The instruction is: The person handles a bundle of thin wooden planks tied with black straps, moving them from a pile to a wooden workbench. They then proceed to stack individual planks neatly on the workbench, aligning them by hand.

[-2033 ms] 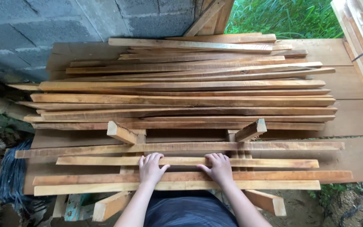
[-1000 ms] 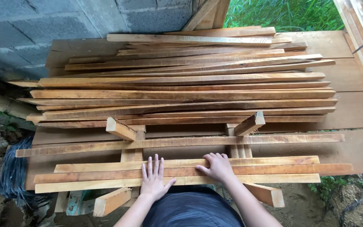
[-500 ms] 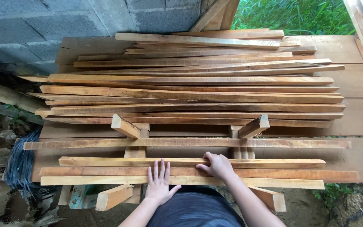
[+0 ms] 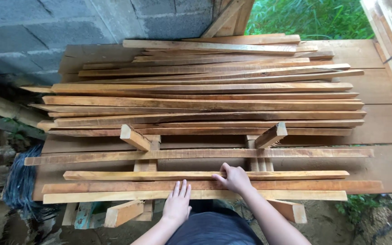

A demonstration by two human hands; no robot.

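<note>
Long wooden slats lie across a wooden platform. Three near slats sit side by side at the front: a pale one closest to me, a reddish one behind it, and another pale one beyond. My left hand lies flat, fingers apart, on the closest pale slat. My right hand rests with curled fingers over the reddish slat, its fingertips touching the pale slat beyond. Neither hand lifts anything.
A big stack of slats fills the back of the platform. One single slat lies between stack and front group. Short angled blocks stick up. A grey block wall stands behind; grass at far right.
My left hand slid back toward me from the reddish slat onto the closest pale slat and flattened. My right hand stayed on the slats and shifted slightly forward. The view drifted.
</note>
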